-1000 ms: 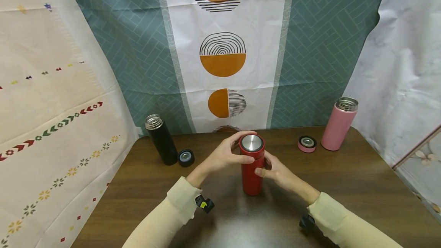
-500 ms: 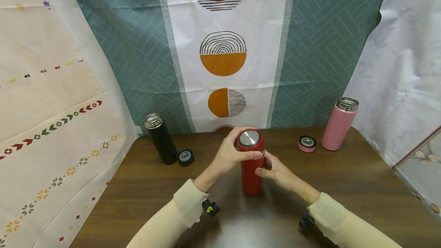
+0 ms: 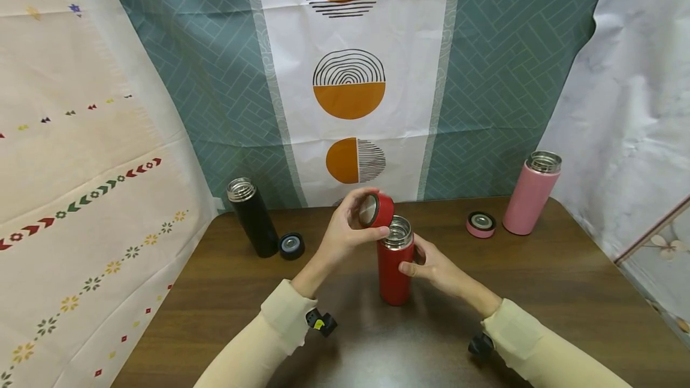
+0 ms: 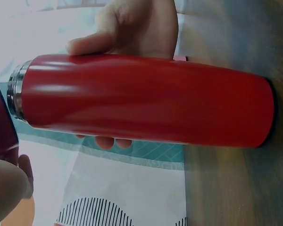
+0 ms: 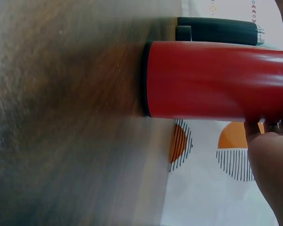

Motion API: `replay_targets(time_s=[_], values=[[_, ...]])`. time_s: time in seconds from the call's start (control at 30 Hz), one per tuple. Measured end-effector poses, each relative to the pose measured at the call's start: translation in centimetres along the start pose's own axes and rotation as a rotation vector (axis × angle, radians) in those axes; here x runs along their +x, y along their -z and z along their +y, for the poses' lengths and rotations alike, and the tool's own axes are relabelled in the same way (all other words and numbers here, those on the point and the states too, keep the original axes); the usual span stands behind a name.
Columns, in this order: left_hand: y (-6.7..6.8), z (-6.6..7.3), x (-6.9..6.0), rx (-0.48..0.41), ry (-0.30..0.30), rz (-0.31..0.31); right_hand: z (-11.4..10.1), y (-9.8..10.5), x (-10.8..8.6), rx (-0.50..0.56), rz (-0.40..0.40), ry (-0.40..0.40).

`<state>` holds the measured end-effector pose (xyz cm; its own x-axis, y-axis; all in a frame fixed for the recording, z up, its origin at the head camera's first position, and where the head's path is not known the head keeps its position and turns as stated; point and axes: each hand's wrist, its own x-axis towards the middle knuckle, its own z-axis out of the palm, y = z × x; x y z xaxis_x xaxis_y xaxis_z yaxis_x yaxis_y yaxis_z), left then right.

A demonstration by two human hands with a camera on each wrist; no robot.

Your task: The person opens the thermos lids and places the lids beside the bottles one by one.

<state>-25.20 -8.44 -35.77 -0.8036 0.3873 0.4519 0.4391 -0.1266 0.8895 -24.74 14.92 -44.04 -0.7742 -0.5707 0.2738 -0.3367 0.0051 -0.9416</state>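
Note:
In the head view a red thermos stands upright on the wooden table, its steel mouth uncovered. My right hand grips its body from the right, thumb in front and fingers behind. Just above and left of the mouth, my left hand holds the red lid, tilted with its steel top facing left. The left wrist view shows the thermos with the lid beside its mouth. Only the lower part of the thermos shows in the right wrist view.
At the back left stands an uncapped black thermos, its black lid next to it. An uncapped pink thermos and its pink lid are at the back right. Patterned cloth hangs behind the table.
The lid has come off the red thermos, lifted and tilted to the left by my left hand. My right hand keeps its grip and the thermos stays in place.

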Motion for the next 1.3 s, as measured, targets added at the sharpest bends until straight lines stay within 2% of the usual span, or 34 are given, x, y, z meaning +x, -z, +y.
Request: replay_targets(time_s=[0.13,0.27,0.47,0.6,0.7,0.93,1.3], values=[[0.4,-0.1,-0.2,0.0,-0.029,0.032,-0.2,0.1,0.0,0.01,-0.014,-0.025],[1.0,-0.2,-0.5,-0.041,-0.045,0.073,-0.4,0.0,0.0,-0.011,0.001,-0.063],[1.9,-0.3,-0.9,-0.057,-0.026,0.108,-0.7,-0.6,0.2,-0.151,0.097,-0.098],[2.1,-0.4,-1.1,-0.068,-0.007,0.138,-1.1,-0.4,0.4,-0.178,0.159,-0.097],[2.1,-0.6,-1.1,-0.086,-0.011,0.134,-1.6,0.0,0.5,-0.183,0.205,-0.086],[2.0,-1.0,-1.2,-0.026,0.002,0.144,-2.9,0.7,0.6,-0.181,0.273,-0.061],[0.8,-2.1,-1.1,0.1,-0.041,0.123,-3.8,2.0,0.2,-0.212,0.345,-0.093]])
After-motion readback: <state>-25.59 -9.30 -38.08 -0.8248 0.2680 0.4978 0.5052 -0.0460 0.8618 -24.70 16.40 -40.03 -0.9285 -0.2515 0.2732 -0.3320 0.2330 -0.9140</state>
